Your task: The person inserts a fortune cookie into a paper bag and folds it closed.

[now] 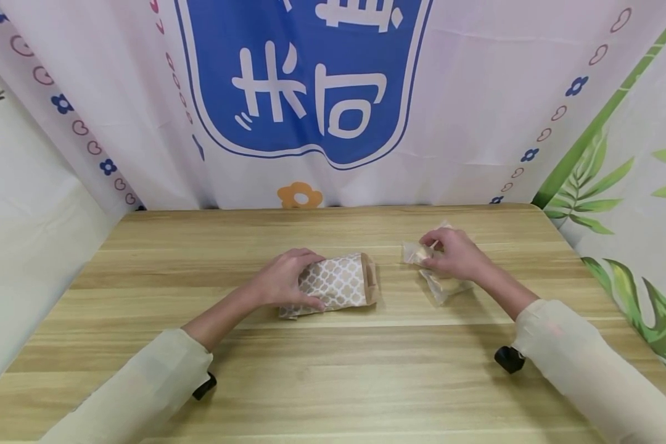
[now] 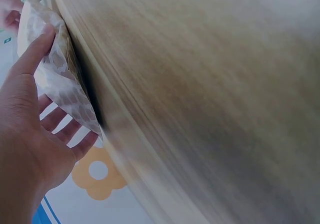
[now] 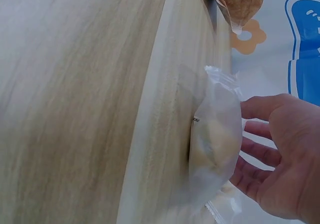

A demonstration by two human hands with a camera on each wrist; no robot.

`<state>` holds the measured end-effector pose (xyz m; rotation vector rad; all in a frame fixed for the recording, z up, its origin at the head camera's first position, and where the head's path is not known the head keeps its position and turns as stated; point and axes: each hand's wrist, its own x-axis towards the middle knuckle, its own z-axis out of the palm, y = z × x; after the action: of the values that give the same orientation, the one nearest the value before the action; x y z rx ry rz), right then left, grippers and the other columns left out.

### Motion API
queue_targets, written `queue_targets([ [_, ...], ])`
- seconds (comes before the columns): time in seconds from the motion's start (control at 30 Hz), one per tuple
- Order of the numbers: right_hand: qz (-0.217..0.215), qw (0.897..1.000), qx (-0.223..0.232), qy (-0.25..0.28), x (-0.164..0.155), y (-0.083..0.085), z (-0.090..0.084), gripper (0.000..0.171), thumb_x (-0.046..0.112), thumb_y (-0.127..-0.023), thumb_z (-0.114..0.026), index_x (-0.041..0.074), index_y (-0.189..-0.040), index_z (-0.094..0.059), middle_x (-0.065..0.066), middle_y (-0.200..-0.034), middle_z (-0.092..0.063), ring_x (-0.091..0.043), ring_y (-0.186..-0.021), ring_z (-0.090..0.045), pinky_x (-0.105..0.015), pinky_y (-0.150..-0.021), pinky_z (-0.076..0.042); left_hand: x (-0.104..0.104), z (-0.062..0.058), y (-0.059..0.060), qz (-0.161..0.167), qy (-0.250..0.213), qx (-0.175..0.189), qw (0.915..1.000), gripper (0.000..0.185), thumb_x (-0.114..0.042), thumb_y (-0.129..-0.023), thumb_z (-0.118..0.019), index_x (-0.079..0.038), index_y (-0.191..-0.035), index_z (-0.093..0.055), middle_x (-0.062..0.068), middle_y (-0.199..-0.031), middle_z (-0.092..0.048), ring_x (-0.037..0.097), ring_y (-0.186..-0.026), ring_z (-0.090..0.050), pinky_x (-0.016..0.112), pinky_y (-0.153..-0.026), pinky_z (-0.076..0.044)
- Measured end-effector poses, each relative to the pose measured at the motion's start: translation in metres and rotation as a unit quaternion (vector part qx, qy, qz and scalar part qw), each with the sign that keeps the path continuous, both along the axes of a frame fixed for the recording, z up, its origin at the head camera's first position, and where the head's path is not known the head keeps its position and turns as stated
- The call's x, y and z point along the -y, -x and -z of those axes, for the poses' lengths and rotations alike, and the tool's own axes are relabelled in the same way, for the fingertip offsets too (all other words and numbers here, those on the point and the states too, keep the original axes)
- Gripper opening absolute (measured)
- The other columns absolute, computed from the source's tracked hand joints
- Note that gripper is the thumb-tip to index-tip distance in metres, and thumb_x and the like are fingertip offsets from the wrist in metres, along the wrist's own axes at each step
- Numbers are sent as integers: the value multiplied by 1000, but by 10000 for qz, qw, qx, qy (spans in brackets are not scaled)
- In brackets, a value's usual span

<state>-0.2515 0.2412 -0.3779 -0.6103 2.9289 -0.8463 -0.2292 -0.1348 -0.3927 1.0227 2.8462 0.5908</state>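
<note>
A: Nearest the head camera — two pale sleeves, a black wrist mount under each. Wooden table below.

B: Left hand?

A: Resting on the patterned paper bag, fingers curled over its near end, thumb along the edge. Left wrist view confirms — thumb pressed on one face of the bag, fingers behind it. Holding it.

B: Bag position?

A: Lying flat near table centre, brown open mouth pointing right.

B: Right hand?

A: On clear plastic packets, right of the bag, well apart from it. Fingers bent over the top packet. Wrist view: fingers relaxed, touching one packet with something pale inside — no clamp visible there. Actual pinch: cannot tell.

B: Background?

A: Printed cloth backdrop, blue emblem, orange flower.
</note>
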Motion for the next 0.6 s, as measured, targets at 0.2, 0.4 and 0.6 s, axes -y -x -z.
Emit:
queue_targets([
  [0.2,-234,9997,-117,-28,3,3,2,34,0,-86,-78,-9,-118,-70,-24,-113,-72,-39,-102,-69,-53,-90,-58,0,1,1,6,-6,19,10000,97,-54,-70,-93,1,-142,-58,18,-142,-59,38,-132,-55,52,-113,-45],
  [0.4,-180,9998,-23,107,5,3,3,31,-4,-89,-71,-8,-120,-69,-28,-117,-71,-44,-107,-69,-54,-91,-58,1,2,1,16,-37,5,10000,97,-54,-70,-93,1,-142,-58,18,-141,-60,38,-132,-55,53,-113,-45],
  [0.6,396,9990,117,142,10,2,1,46,19,-98,-70,-15,-128,-63,-33,-127,-65,-47,-115,-66,-57,-98,-55,1,1,1,32,-51,-15,10000,97,-54,-70,-93,2,-141,-59,19,-141,-60,38,-132,-56,53,-113,-45],
])
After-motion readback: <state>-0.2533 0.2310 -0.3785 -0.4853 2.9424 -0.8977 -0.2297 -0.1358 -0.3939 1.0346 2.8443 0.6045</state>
